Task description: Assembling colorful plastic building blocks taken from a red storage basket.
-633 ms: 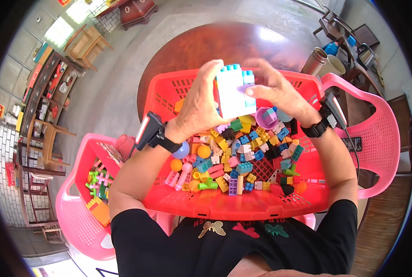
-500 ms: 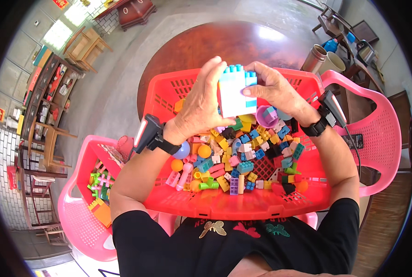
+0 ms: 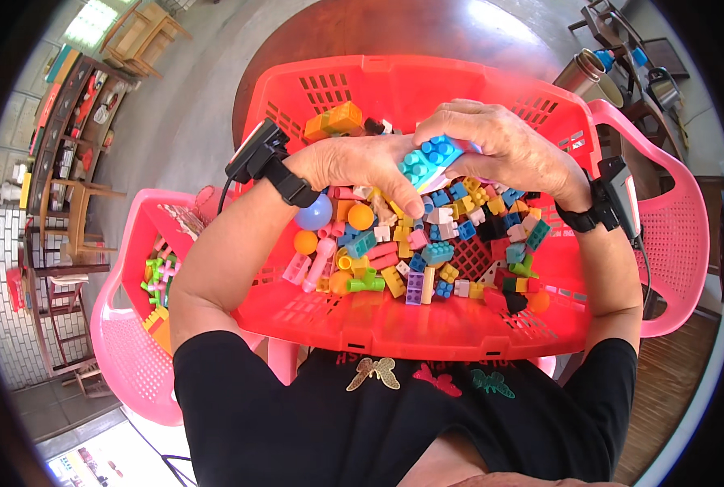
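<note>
A joined building-block piece (image 3: 425, 162) with turquoise and blue studs is held between both hands, its studded side tilted up toward me. My left hand (image 3: 366, 166) closes on its left side, the thumb reaching below it. My right hand (image 3: 504, 146) wraps over its far right side, with fingers curled round it. Most of its body is hidden by the hands. Beneath it, a large red plastic basket (image 3: 411, 77) contains many loose toy blocks in mixed colours. Orange blocks (image 3: 334, 121) lie by its far left wall, and a blue ball (image 3: 314, 213) sits near my left wrist.
Pink plastic chairs stand either side of the basket: a left chair (image 3: 131, 345) bearing a red container (image 3: 139, 226) of blocks, and a right chair (image 3: 687, 243). Behind is a round brown table (image 3: 321, 36). A metal cup (image 3: 579, 71) stands at the far right.
Both hands have come lower and nearer the basket's contents. The block piece has turned from its white flat side to its studded side. The view has shifted slightly.
</note>
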`<state>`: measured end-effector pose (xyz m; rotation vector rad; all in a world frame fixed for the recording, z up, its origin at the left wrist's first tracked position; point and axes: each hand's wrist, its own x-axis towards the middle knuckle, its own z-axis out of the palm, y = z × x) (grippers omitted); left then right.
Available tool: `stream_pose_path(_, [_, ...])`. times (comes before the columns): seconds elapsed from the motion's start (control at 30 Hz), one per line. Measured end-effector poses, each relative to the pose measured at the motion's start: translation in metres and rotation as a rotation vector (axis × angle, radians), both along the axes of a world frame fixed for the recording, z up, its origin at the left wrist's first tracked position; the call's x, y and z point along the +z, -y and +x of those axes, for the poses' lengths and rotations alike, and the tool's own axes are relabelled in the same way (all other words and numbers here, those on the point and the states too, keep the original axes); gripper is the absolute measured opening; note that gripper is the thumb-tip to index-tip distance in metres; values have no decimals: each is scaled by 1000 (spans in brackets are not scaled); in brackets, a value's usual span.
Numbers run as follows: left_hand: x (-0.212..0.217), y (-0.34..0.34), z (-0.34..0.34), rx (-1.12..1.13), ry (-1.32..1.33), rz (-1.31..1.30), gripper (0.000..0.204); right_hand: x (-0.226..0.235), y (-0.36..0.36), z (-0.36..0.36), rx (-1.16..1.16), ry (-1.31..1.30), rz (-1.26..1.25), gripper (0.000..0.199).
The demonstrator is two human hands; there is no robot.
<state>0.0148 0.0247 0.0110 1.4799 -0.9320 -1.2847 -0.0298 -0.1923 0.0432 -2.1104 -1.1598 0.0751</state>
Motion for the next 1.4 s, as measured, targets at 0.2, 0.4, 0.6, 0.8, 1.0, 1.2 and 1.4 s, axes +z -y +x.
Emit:
stream_pose_path(0.2, [-5, 5, -18, 167, -378, -219, 61, 4, 0, -3, 56, -26, 81, 47])
stream_pose_path(0.4, [-10, 8, -17, 246, -380, -305, 65, 1, 5, 1, 23, -114, 275, 37])
stream_pose_path(0.6, [-1, 11, -31, 316, -520, -397, 75, 10, 2, -6, -11, -175, 210, 37])
stream_pose_path(0.8, [6, 11, -23, 298, -509, -395, 79, 6, 4, 0, -46, -33, 188, 41])
stream_pose_path(1.0, [8, 21, -18, 603, 182, -351, 97, 6, 19, 5, -280, -50, 462, 77])
stream_pose_path(1.2, [3, 15, -15, 660, 1067, -322, 109, -4, -3, -5, -305, -107, 244, 114])
stream_pose_path(1.4, [11, 16, -24, 640, 1288, -310, 104, 1, -5, -5, -356, 178, 140, 91])
